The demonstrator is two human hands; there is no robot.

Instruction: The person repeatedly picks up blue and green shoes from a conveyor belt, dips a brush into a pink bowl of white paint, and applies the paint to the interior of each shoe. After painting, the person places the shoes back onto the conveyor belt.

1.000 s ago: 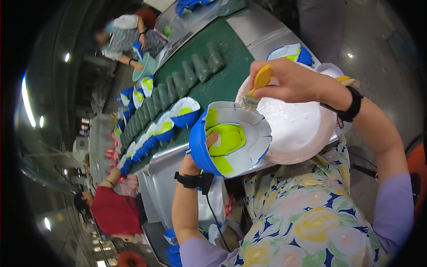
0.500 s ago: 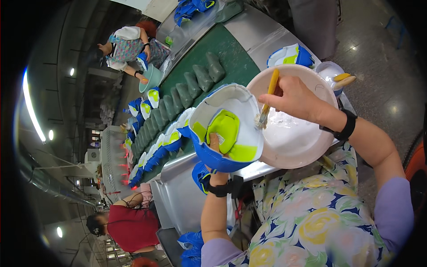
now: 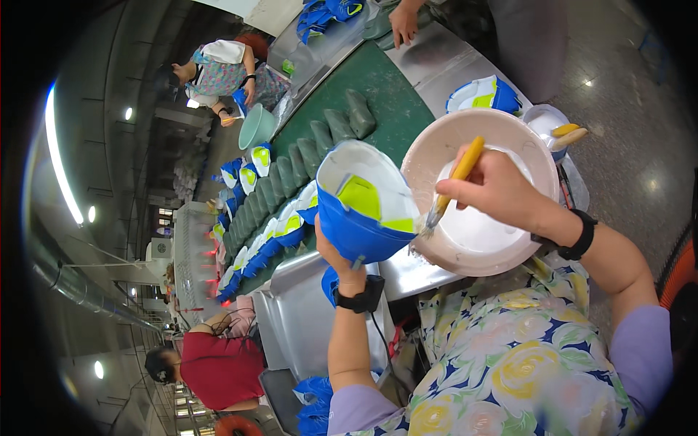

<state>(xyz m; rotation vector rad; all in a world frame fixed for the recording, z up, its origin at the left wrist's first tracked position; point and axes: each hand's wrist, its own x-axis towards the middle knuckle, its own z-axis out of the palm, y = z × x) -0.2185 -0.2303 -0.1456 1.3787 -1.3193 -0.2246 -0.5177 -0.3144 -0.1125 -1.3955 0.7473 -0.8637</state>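
Note:
My left hand is closed on a blue shoe upper, its opening facing up. White lining and lime-green patches show inside it; most of my left fingers are hidden behind it. In my right hand is a brush with a yellow wooden handle, gripped between thumb and fingers. The brush's bristles point down at the upper's right edge, touching it or very close. Just under my right hand stands a pale pink basin holding white liquid.
A white tub with wooden handles sticking out stands beyond the basin, near another shoe upper. On the green belt lie rows of dark green foot-shaped blocks and shoe uppers. Co-workers sit at left; another person's hand reaches in at top.
The upper has tilted so its blue outside faces me more. The brush has moved from the lining's right side down to the lower right edge. A co-worker's hand has appeared at the top.

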